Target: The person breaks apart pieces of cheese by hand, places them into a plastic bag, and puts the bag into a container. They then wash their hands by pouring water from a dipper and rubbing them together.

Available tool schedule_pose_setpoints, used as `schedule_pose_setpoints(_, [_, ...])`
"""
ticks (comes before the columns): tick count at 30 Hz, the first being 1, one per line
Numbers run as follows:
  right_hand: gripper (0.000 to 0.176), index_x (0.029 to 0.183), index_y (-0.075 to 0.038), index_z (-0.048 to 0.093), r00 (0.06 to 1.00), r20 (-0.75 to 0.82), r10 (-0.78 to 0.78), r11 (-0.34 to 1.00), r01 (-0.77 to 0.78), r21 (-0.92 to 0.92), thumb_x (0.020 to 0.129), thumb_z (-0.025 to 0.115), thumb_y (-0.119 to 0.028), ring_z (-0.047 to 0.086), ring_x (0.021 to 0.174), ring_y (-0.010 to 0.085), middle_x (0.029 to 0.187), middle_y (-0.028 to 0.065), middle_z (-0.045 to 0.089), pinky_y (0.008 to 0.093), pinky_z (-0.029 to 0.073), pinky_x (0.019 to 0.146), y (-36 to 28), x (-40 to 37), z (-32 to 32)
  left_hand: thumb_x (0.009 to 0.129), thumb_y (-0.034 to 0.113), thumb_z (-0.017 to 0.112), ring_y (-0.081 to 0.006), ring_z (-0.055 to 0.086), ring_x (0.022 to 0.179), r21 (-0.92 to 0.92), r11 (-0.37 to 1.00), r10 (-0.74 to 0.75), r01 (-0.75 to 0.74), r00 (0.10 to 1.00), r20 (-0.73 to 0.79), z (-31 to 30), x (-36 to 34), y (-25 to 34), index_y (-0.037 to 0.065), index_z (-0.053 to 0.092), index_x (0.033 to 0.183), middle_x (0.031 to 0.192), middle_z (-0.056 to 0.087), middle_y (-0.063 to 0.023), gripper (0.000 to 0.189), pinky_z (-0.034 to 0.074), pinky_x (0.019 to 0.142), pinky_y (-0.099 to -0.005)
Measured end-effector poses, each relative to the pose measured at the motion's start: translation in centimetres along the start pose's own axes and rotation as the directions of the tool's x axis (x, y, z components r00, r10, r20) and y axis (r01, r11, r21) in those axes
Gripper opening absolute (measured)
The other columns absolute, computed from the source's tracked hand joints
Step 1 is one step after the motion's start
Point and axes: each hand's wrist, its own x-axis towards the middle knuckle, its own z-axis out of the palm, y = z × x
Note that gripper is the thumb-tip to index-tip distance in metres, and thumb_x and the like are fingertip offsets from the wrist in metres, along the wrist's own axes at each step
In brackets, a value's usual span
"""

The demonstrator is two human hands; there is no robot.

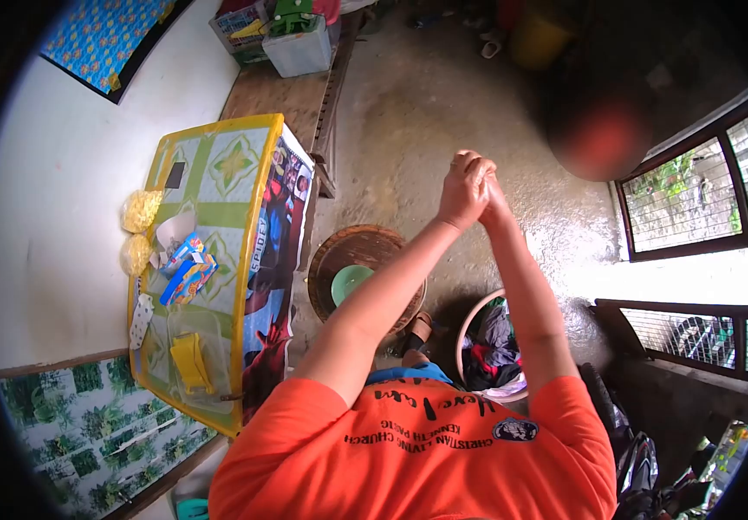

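Note:
Out in front of my chest, both arms are stretched forward and my hands meet in a clasp. My left hand [462,192] is closed, its fingers folded together with those of my right hand [494,196]. The right hand is also closed and lies partly behind the left. Whether anything sits between the palms is hidden. Below the forearms, a round brown basin [365,243] rests on the floor with a green bowl [350,282] inside it. Beside my right forearm stands a round tub [463,340] holding dark, crumpled clothes [494,338].
A yellow-edged table [209,139] on the left bears snack packets [190,270], a clear container with something yellow [190,362] and yellow bags [142,211]. Behind it is a wooden bench [283,95] with boxes. Windows [682,195] line the right; the concrete floor [409,139] looks wet.

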Motion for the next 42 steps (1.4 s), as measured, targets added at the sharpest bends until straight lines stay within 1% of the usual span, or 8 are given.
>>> schedule_pose_setpoints(9, [0.063, 0.142, -0.003, 0.029, 0.867, -0.472, -0.159, 0.928, -0.032, -0.372, 0.096, 0.042, -0.043, 0.021, 0.140, 0.0301, 0.147, 0.0178, 0.028, 0.0408, 0.020, 0.112, 0.3, -3.1, 11.8, 0.073, 0.064, 0.064, -0.0374, 0.005, 0.141, -0.174, 0.557, -0.784, 0.812, 0.583, 0.213, 2.9, 0.4, -6.3, 0.002, -0.002, 0.147, 0.146, 0.020, -0.0311, 0.117, 0.011, 0.112, -0.0514])
schedule_pose_setpoints(15, [0.047, 0.126, 0.003, 0.046, 0.832, -0.363, -0.418, 0.718, 0.058, -0.694, 0.095, 0.049, -0.032, 0.053, 0.115, 0.0260, 0.121, 0.0157, 0.057, 0.0336, 0.039, 0.098, 0.9, 0.1, 8.0, 0.080, 0.066, 0.056, -0.0260, 0.053, 0.101, -0.492, 0.535, -0.651, 0.687, 0.706, 0.278, 3.9, -2.0, -7.5, 0.002, 0.046, 0.106, 0.106, 0.055, -0.0118, 0.069, 0.039, 0.084, -0.0488])
schedule_pose_setpoints(19, [0.041, 0.123, 0.001, 0.048, 0.847, -0.511, -0.146, 0.966, 0.234, 0.112, 0.094, 0.052, -0.027, 0.057, 0.108, 0.0200, 0.119, 0.0134, 0.058, 0.0278, 0.043, 0.089, -2.8, 2.1, 7.1, 0.097, 0.045, 0.038, -0.0230, 0.023, 0.138, -0.355, 0.391, -0.692, 0.849, 0.526, 0.494, 0.8, -0.9, -0.8, 0.008, 0.004, 0.149, 0.153, 0.017, -0.0125, 0.072, 0.025, 0.109, -0.0358])
schedule_pose_setpoints(26, [0.039, 0.130, 0.004, 0.040, 0.960, 0.026, -0.280, 0.242, 0.044, 0.969, 0.092, 0.036, 0.003, 0.051, 0.117, 0.0281, 0.130, 0.0170, 0.049, 0.0323, 0.048, 0.096, 1.2, 0.6, 5.0, 0.079, 0.004, 0.067, -0.0217, 0.054, 0.105, -0.770, -0.051, -0.570, 0.637, 0.614, 0.546, -0.2, 0.4, -1.7, 0.009, 0.043, 0.129, 0.113, 0.054, -0.0100, 0.056, 0.051, 0.085, -0.0363])
schedule_pose_setpoints(31, [0.040, 0.129, 0.002, 0.046, 0.892, -0.439, 0.105, 0.980, -0.017, 0.198, 0.090, 0.037, 0.004, 0.052, 0.115, 0.0180, 0.128, 0.0121, 0.051, 0.0309, 0.041, 0.101, -1.7, -3.1, 11.6, 0.082, 0.022, 0.068, -0.0251, 0.058, 0.058, -0.528, -0.106, -0.649, 0.843, 0.344, 0.679, -2.9, 2.6, -3.0, 0.008, 0.047, 0.067, 0.061, 0.055, -0.0110, 0.029, 0.050, 0.054, -0.0392])
schedule_pose_setpoints(33, [0.048, 0.131, -0.003, 0.048, 0.977, -0.170, -0.131, 0.516, -0.079, -0.853, 0.086, 0.037, 0.008, 0.047, 0.123, 0.0234, 0.130, 0.0135, 0.050, 0.0338, 0.035, 0.106, -1.0, -3.4, 10.8, 0.085, 0.033, 0.063, -0.0270, 0.059, 0.058, -0.531, -0.121, -0.727, 0.839, 0.290, 0.623, -3.1, 2.2, -4.9, 0.008, 0.047, 0.068, 0.063, 0.057, -0.0117, 0.034, 0.050, 0.054, -0.0410])
schedule_pose_setpoints(39, [0.058, 0.135, -0.008, 0.040, 0.827, 0.463, -0.319, -0.349, 0.352, -0.868, 0.079, 0.049, 0.001, 0.041, 0.128, 0.0327, 0.132, 0.0167, 0.048, 0.0456, 0.023, 0.111, -2.4, -3.0, 10.0, 0.095, 0.022, 0.042, -0.0292, 0.063, 0.086, -0.698, -0.358, -0.565, 0.620, 0.451, 0.690, -2.8, 1.4, -2.7, 0.003, 0.058, 0.095, 0.092, 0.064, -0.0148, 0.025, 0.051, 0.078, -0.0407])
schedule_pose_setpoints(42, [0.047, 0.119, -0.004, 0.048, 0.884, 0.440, -0.161, -0.167, 0.415, -0.895, 0.073, 0.060, -0.004, 0.053, 0.112, 0.0336, 0.114, 0.0178, 0.057, 0.0424, 0.038, 0.098, -4.6, -1.6, 8.8, 0.091, 0.011, 0.042, -0.0305, 0.062, 0.096, -0.573, -0.092, -0.470, 0.814, 0.472, 0.746, -4.1, 1.2, -2.9, 0.000, 0.059, 0.105, 0.102, 0.064, -0.0190, 0.025, 0.050, 0.083, -0.0390])
